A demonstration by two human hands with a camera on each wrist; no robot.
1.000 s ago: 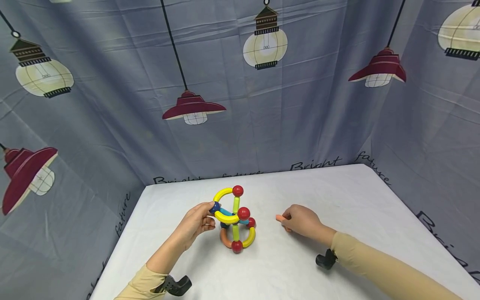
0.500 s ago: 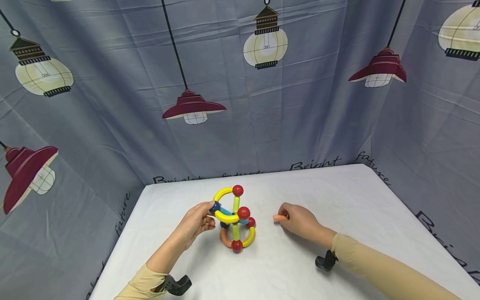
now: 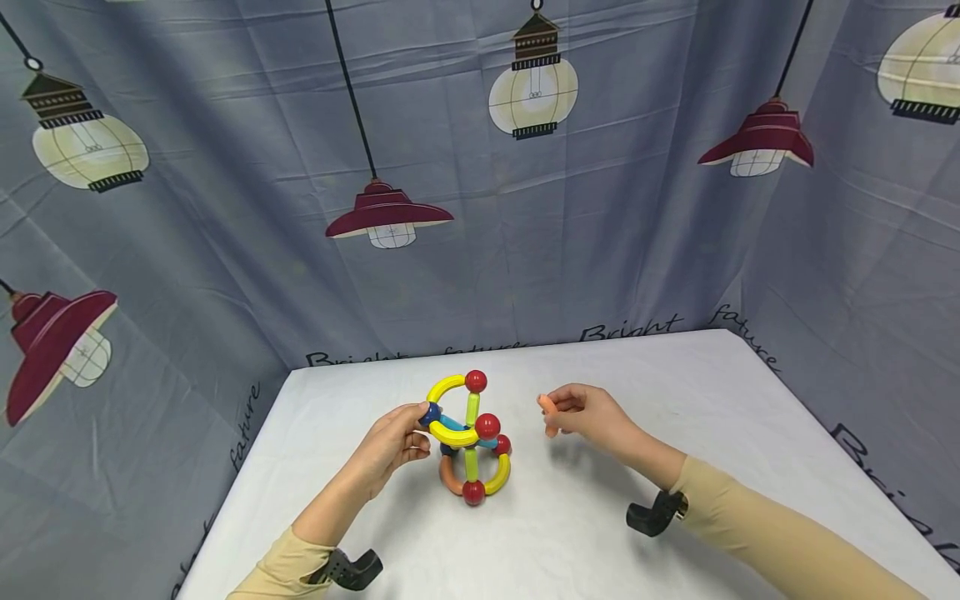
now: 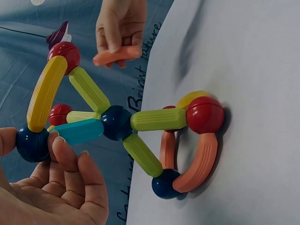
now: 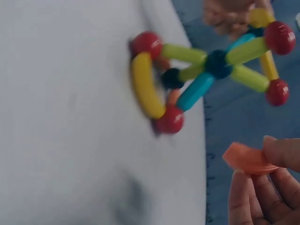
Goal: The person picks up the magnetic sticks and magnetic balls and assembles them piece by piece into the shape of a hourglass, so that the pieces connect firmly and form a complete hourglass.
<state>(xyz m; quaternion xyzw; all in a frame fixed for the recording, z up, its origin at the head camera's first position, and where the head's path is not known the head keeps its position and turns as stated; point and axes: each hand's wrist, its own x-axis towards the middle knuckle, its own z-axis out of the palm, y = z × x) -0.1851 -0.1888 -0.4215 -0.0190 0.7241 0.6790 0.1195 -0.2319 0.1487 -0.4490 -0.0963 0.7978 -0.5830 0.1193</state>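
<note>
A magnetic ball-and-stick structure [image 3: 471, 461] stands on the table, built of red and dark blue balls joined by yellow, green, light blue and orange sticks. My left hand [image 3: 393, 446] pinches a dark blue ball [image 4: 33, 144] at its upper left corner. Curved yellow sticks [image 4: 47, 93] run from that ball to red balls. To the right of the structure and apart from it, my right hand [image 3: 588, 417] pinches a curved orange stick [image 5: 248, 159] between thumb and fingers, above the tabletop. In the left wrist view this orange stick [image 4: 117, 56] shows beyond the structure.
A white-covered table [image 3: 570, 533] lies under both hands. Behind and beside it hangs a grey-blue curtain [image 3: 480, 283] printed with lamps and lettering. Each wrist wears a black camera mount [image 3: 652, 512].
My right hand has lifted off the tabletop with the orange stick, moving slightly left and turning it more upright. The left hand and the structure stay where they were.
</note>
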